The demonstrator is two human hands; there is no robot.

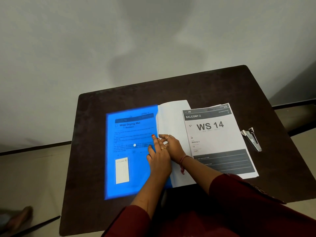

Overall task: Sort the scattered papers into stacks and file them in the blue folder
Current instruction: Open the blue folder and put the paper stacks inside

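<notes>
Blue folder (pixel 130 151) flat on the dark surface (pixel 89 134), left of centre, translucent cover down over a printed sheet headed "Wipe Drying Mat", text showing through. Right of the cover, a thick white wad (pixel 172 120) of filed papers fanning up at the spine edge. Further right, a separate stack (pixel 217 139), top sheet reading "WS 14" and "Balcony 2", squared off and lying partly over the wad's right side; likely sorted and waiting its turn. Small metal stapler (pixel 252 139) at the far right, apart from the stack, untouched.

Left hand (pixel 159 158) laid flat on the cover's right edge, fingers straight, grip on nothing, probably pinning the cover so the folder does not slide or spring open. Right hand (pixel 171 144) crossed in beside it, fingers curled at the edge of the wad near the spine, seemingly pinching a few sheets, either to tuck them under the cover or to part them; hard to tell how many sheets are held.

Judged stage: one batch in the folder, the "WS 14" stack not yet filed.
</notes>
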